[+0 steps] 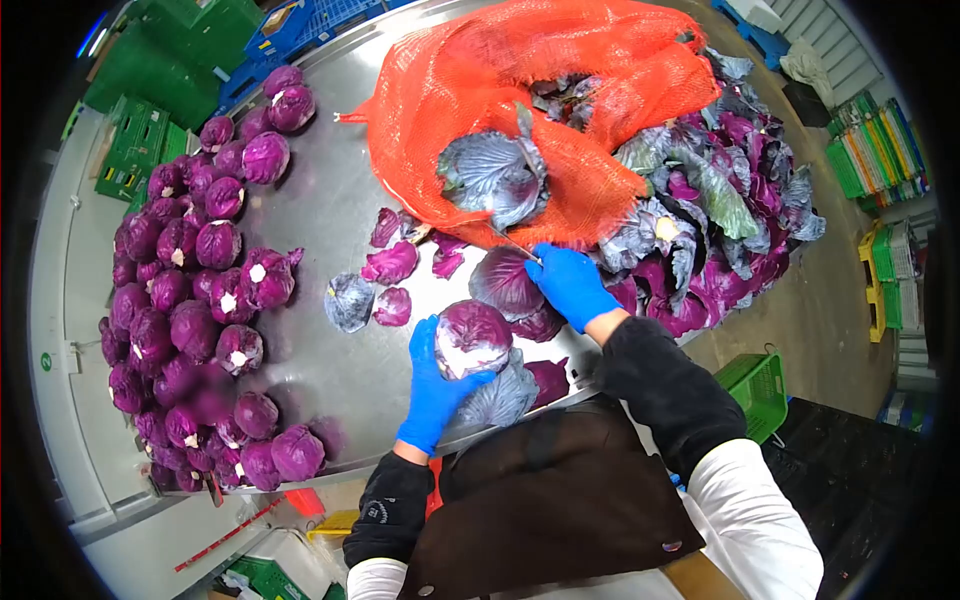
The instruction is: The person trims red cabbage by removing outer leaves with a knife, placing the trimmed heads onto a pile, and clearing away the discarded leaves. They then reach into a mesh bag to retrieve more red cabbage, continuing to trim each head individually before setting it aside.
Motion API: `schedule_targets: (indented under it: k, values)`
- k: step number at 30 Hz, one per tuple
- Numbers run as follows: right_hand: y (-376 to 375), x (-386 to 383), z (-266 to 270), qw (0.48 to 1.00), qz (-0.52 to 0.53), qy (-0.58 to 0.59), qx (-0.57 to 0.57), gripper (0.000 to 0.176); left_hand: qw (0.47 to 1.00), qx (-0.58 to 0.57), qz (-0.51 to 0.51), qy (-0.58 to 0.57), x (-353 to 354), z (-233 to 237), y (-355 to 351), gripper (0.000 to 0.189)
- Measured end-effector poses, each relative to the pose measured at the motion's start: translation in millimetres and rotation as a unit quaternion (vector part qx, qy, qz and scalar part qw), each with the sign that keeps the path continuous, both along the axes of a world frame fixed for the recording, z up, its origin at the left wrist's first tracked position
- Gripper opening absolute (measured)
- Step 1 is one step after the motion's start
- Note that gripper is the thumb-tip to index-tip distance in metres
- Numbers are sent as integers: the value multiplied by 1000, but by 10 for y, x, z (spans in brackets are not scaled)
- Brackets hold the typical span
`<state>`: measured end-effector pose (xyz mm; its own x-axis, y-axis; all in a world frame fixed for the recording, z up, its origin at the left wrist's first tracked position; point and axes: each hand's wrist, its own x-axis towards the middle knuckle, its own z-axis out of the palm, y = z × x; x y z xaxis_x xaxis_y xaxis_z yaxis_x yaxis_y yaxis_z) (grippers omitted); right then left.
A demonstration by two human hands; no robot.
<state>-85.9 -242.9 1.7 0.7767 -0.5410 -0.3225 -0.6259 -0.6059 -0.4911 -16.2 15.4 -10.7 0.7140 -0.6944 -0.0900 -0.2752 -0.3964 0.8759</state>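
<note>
My left hand (435, 385), in a blue glove, is closed round the side of a red cabbage (475, 335) whose pale cut patch faces me. My right hand (572, 286), also gloved in blue, is closed on a knife (520, 250); only its thin blade shows, pointing up and left. Beside that hand lies a loose purple outer leaf (505, 283). Under and next to the cabbage rests a grey-green leaf (503, 392). An orange net sack (450, 80) spreads beyond my hands, with a bluish cabbage (495, 178) at its mouth.
Many red cabbages (190, 330) are heaped along the left of the metal table (330, 190). Stripped leaves (730, 190) pile up on the right. A few leaf scraps (390, 263) lie mid-table. A green crate (755, 395) stands on the floor at right.
</note>
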Motion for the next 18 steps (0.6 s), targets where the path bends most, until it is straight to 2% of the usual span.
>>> schedule_targets:
  k: [1, 3, 4, 5, 7, 8, 9, 10, 11, 12, 13, 14, 15, 16, 17, 18]
  values:
    - [133, 14, 111, 1000, 2, 0, 3, 39, 1000, 3, 2, 0, 49, 24, 39, 110]
    - [465, 22, 312, 959, 44, -276, -42, 39, 994, 6, -100, -36, 148, 92, -8, 111]
    - [511, 17, 436, 952, 120, -271, 76, 47, 988, -8, -139, -62, 167, 180, -57, 110]
    - [594, 38, 323, 944, 134, -287, 95, 48, 989, -8, -137, -62, 131, 136, -38, 110]
    - [555, -38, 111, 963, 94, -213, 136, 50, 995, -67, 59, 44, 48, -39, -25, 109]
    - [522, -93, 92, 963, 95, -214, 134, 50, 993, -68, 86, 41, -2, -120, -61, 110]
    - [505, -144, 164, 973, 64, -156, 156, 53, 993, -71, 86, 41, -76, -109, -179, 110]
    - [503, -200, 213, 979, 33, -96, 179, 57, 997, -14, 80, -6, -162, -64, -329, 112]
    - [513, -260, 229, 979, 33, -95, 177, 57, 995, 42, 72, -54, -197, -4, -432, 114]
    - [516, -319, 249, 983, 49, -110, 135, 60, 997, 23, 77, 4, -178, 62, -483, 118]
    - [510, -359, 275, 986, 63, -126, 93, 63, 997, 21, 75, 5, -147, 78, -516, 118]
    - [523, -364, 297, 977, 84, -174, 88, 58, 998, 21, 47, 24, -111, 88, -525, 121]
    - [527, -306, 331, 977, 83, -174, 89, 58, 999, 22, 21, 42, -95, 91, -532, 123]
    - [514, -217, 359, 981, 134, -122, 68, 55, 999, 24, 20, 43, -120, 78, -549, 123]
    - [484, -154, 364, 980, 183, -68, 49, 51, 998, 55, 11, -32, -170, 57, -557, 124]
    - [423, -93, 161, 970, 226, -80, 32, 44, 991, 85, 4, -106, -220, 46, -550, 125]
